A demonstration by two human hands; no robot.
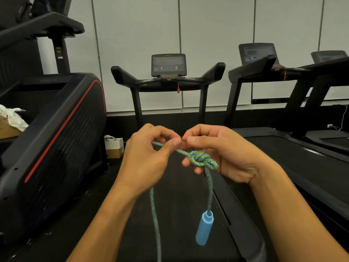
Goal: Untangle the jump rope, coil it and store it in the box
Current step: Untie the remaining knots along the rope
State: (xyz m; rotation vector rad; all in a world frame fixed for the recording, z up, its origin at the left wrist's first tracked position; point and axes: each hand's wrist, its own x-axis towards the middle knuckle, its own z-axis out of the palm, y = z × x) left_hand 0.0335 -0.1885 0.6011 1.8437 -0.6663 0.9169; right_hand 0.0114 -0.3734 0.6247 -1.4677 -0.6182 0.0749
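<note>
A braided green-and-blue jump rope [200, 159] is held up in front of the person, above the dark belt of a black treadmill [170, 186]. A tight knot in the rope is seen just below the right hand [222, 154], whose curled fingers are closed around the cord beside the knot. The left hand [151, 159] is curled too, with a strand of the same cord pinched between thumb and forefinger; the thumbs of the two hands are brought almost together. From the knot one strand is let hang straight down, ended by a light blue cylindrical plastic handle [204, 228] that dangles free. A second strand is seen dropping from under the left hand to the lower edge of the view.

To the left, near a black exercise machine with a red stripe [56, 129], a small white-and-brown cardboard box [114, 147] is set on the floor, well apart from the rope. More treadmills [283, 72] are lined up along the pale wall.
</note>
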